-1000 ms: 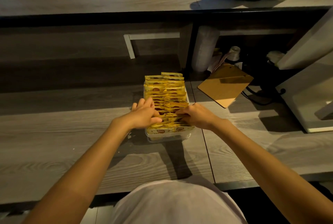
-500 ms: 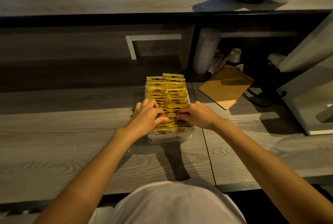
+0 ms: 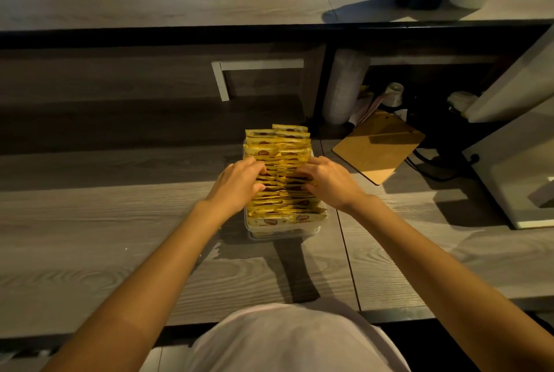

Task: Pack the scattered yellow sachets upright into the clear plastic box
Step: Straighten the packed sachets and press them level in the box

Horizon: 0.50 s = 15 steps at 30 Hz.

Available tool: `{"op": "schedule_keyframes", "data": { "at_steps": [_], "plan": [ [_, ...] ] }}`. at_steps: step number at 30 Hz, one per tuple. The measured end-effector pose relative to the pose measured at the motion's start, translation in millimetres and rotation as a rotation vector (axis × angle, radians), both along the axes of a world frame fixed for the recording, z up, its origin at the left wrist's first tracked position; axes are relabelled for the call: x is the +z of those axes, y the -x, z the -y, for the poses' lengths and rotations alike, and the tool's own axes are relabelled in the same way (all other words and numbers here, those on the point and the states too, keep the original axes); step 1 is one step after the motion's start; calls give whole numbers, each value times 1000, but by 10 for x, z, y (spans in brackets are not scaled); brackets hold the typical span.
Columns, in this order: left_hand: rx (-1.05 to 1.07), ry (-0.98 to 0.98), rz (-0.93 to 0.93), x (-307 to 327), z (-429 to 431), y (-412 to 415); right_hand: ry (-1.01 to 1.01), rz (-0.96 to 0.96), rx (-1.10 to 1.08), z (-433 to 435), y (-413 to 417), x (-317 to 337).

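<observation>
My left hand [image 3: 239,183] and right hand [image 3: 331,181] curl their fingers round the tops of the sachets [image 3: 277,147] midway along the box [image 3: 281,232], pinching in from its two long sides, I judge to square the packed row upright, which fills the box end to end.

A brown board [image 3: 379,150] lies on the grey counter [image 3: 90,222] (partly shadowed); white appliance [image 3: 515,168] right.

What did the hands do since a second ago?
The left hand and right hand slid a little farther along the sachets, away from the person, fingers still curled on them. The box and clipboard stayed put.
</observation>
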<state>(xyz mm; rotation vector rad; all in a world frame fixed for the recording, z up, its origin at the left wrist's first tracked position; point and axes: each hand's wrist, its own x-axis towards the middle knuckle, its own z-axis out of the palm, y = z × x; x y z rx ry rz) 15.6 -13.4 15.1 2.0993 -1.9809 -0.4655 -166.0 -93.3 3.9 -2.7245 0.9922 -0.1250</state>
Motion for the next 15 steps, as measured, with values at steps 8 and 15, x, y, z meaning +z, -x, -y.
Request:
{"op": "schedule_keyframes", "data": {
  "at_steps": [8, 15],
  "plan": [
    [-21, 45, 122, -36, 123, -12, 56, -65, 1, 60, -54, 15],
    [-25, 66, 105, -77, 129, -2, 41, -122, -4, 29, -105, -18]
  ]
}}
